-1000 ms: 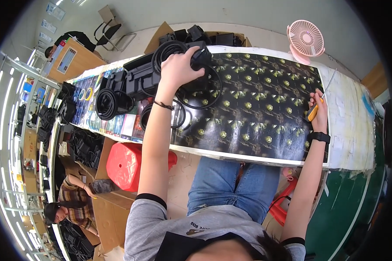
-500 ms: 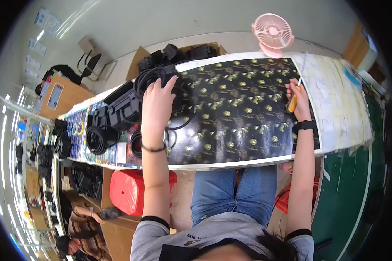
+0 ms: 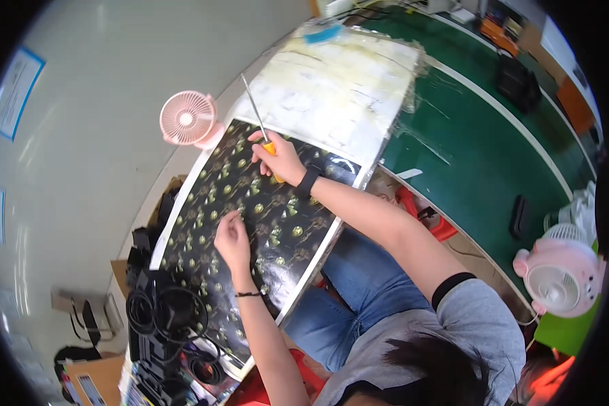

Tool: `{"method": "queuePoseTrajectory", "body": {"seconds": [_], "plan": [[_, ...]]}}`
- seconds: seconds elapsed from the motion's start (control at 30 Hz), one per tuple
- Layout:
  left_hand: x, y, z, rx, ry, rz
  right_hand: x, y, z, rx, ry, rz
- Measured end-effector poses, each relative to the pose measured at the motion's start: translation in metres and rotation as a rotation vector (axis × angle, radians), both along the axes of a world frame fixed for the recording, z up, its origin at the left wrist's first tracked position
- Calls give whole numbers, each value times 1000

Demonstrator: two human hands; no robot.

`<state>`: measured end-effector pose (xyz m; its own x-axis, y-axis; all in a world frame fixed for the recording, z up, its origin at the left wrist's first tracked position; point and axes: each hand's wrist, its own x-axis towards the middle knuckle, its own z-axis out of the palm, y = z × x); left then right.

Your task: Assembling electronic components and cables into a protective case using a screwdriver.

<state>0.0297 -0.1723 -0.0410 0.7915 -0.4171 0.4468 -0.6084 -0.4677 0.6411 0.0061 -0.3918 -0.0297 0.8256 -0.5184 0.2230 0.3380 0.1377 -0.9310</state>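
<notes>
Head view: R hand (image 3: 277,157) was clamped on a screwdriver (image 3: 269,147), yellow handle in the fist, metal shaft sticking out past the fingers w/ its tip showing nr the far edge. That hand was above the R end of a dark patterned sheet (image 3: 277,233) on the worktop (image 3: 345,88); couldn't tell if it touched. Black strap (image 3: 309,181) on that wrist.

L hand (image 3: 233,238) was over the sheet's middle, well apart from the tool, fingers curled in loosely; couldn't tell if the tips met or held anything. Thin dark band (image 3: 248,294) on that wrist.

Pink fan (image 3: 188,118) stood at the far edge, L of the shaft tip. Blue item (image 3: 323,34) lay nr the far R corner. Pile of black cases & coiled cables (image 3: 169,311) sat twd the L end. 2nd pink fan (image 3: 558,277) stood well apart, out past the nr edge.
</notes>
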Motion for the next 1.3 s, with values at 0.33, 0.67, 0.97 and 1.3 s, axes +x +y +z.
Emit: {"method": "queuePoseTrajectory", "body": {"seconds": [0.33, 0.67, 0.97, 1.3], "plan": [[6, 15, -11, -74, 166, -48, -121, -203, 11, -413, 22, -521], [6, 14, -12, -33, 164, -18, -437, -448, -45, -1039, 526, -1644], [7, 9, -12, -31, 167, 32, -518, -495, -72, -503, 848, -1233], [3, 8, -8, 40, 120, 41, -420, -416, 8, -393, 454, -912]]}}
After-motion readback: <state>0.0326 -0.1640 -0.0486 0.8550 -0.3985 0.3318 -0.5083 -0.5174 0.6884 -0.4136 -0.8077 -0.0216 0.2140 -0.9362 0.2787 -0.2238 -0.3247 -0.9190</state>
